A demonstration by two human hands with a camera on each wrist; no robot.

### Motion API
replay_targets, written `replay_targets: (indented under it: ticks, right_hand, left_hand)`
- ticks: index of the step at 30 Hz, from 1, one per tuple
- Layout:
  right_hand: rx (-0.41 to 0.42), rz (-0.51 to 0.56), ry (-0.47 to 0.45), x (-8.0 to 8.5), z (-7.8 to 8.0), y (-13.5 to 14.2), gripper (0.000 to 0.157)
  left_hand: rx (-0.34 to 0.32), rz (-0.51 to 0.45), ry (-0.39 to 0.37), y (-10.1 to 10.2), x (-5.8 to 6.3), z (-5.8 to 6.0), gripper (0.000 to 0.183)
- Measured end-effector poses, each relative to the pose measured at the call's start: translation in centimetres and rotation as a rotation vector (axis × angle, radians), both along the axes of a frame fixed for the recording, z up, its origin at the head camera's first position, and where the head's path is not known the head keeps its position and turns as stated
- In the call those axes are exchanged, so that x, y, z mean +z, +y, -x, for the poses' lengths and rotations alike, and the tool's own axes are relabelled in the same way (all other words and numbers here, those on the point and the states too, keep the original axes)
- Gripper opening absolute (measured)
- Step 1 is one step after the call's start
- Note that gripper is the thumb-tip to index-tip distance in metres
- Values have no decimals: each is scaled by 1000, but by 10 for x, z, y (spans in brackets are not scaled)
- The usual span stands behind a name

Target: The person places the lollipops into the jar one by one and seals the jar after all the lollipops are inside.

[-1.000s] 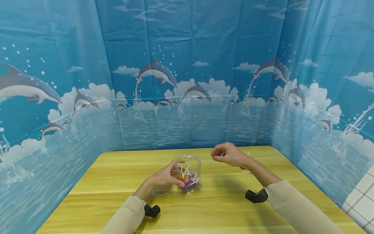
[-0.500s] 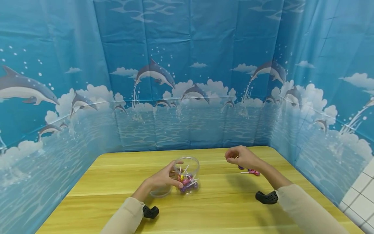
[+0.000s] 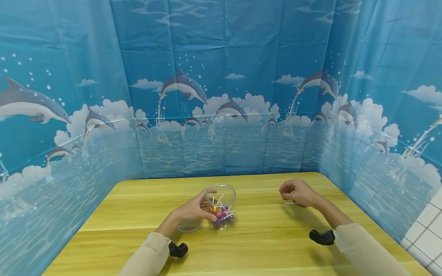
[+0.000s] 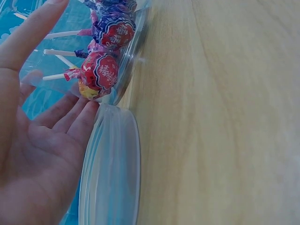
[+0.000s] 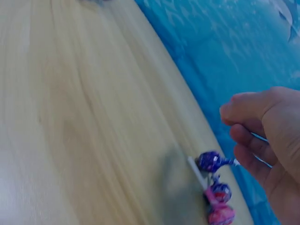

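My left hand [image 3: 196, 208] holds a clear round jar [image 3: 232, 202] from its left side, thumb in front and fingers behind. Inside the jar lie several wrapped lollipops [image 3: 223, 218], purple, pink and yellow, with white sticks. In the left wrist view, a red-wrapped lollipop [image 4: 99, 72] shows through the wall. A clear lid [image 4: 112, 173] lies beside the jar, partly under the left hand. My right hand [image 3: 299, 191], fingers loosely bent and holding nothing, hovers by lollipops on the table: one purple [image 5: 209, 161], one blue-red [image 5: 220, 192], one pink [image 5: 221, 215].
The yellow wood-grain table [image 3: 255, 245] ends at a blue dolphin-print curtain [image 3: 228, 149] behind and at both sides. White tiles [image 3: 426, 230] show at the far right. A black device [image 3: 322, 237] sits on the right wrist, another [image 3: 178, 250] on the left.
My right hand has moved right and then down, away from the jar to the loose lollipops. The left hand stays on the jar.
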State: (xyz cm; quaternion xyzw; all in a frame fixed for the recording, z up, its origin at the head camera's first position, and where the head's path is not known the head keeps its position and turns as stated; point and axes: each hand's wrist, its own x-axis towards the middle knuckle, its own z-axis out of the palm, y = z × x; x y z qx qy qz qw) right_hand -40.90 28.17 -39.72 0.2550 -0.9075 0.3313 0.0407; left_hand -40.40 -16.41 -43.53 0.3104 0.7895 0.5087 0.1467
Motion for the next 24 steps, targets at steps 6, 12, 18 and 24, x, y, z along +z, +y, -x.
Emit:
replay_targets:
  ticks: [6, 12, 18, 24]
  right_hand:
    - [37, -120, 83, -16, 6, 10, 13]
    - [44, -198, 144, -27, 9, 13, 18]
    - [62, -302, 228, -33, 11, 13, 10]
    - [37, -444, 300, -36, 10, 8, 22]
  left_hand:
    - [1, -1, 6, -1, 0, 1, 87]
    - [2, 1, 16, 0, 0, 2, 87]
    - [1, 3, 19, 0, 1, 1, 87]
    - [-3, -3, 8, 0, 3, 0, 86]
